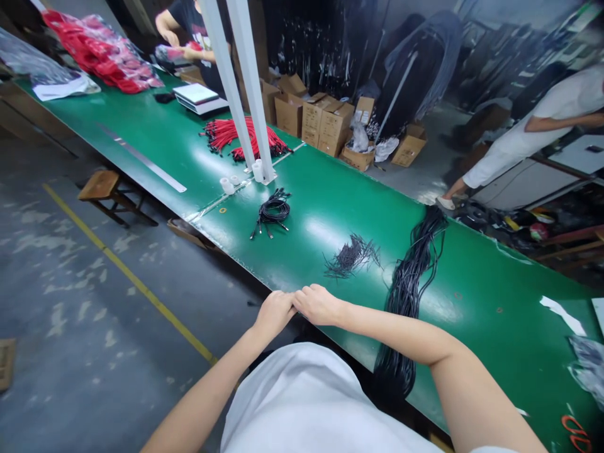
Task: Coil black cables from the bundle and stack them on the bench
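Note:
At the near edge of the green table (302, 245), my left hand (274, 313) and my right hand (318, 305) meet with curled fingers. Whatever they grip is hidden by the fingers. Just beyond them lies a loose pile of short, thin black strips (352, 257). A coiled bundle of black cables (274, 211) with metal-tipped ends rests farther off to the left. To the right, a long bundle of black cables (413, 270) stretches across the table and hangs over its near edge, passing beneath my right forearm.
White posts (257, 94) rise from the table, with small white rolls (227, 185) beside them. Behind are red cables (231, 135), a metal ruler (146, 160) and a co-worker (189, 38). Orange-handled scissors (576, 433) lie at lower right. Another person (542, 119) stands beyond the table.

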Demonstrator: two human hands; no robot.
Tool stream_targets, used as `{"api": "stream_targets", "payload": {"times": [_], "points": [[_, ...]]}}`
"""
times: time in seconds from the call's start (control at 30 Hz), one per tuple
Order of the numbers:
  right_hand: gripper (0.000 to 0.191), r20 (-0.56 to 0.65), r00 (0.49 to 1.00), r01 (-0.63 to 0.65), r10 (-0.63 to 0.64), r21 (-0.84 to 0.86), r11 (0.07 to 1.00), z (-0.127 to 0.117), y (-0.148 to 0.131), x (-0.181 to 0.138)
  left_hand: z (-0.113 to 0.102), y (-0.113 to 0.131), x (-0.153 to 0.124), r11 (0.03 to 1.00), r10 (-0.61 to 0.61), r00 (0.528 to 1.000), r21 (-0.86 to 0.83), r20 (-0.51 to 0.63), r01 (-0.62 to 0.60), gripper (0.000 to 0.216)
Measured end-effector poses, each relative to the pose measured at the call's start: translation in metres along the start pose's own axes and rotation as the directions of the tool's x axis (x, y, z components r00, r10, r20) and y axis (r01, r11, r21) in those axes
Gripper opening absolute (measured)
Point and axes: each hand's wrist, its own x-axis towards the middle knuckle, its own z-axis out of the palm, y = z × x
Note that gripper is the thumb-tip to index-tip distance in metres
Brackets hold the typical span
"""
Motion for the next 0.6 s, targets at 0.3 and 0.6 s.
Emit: {"api": "stream_targets", "payload": {"times": [0.3, 0.6], "points": [[0.032, 0.019, 0.852, -0.472, 0.523, 0.461, 0.752, 0.043, 0.018, -0.002, 0.049, 0.039, 0.021, 0.353, -0.457, 0.851, -0.824, 0.261, 0.442, 0.030], [0.049, 0.194, 0.753, -0.290, 0.629, 0.956, 0.052, 0.076, 0.021, -0.034, 0.034, 0.022, 0.067, -0.072, -0.422, 0.845, -0.941, 0.330, 0.331, 0.032]]}}
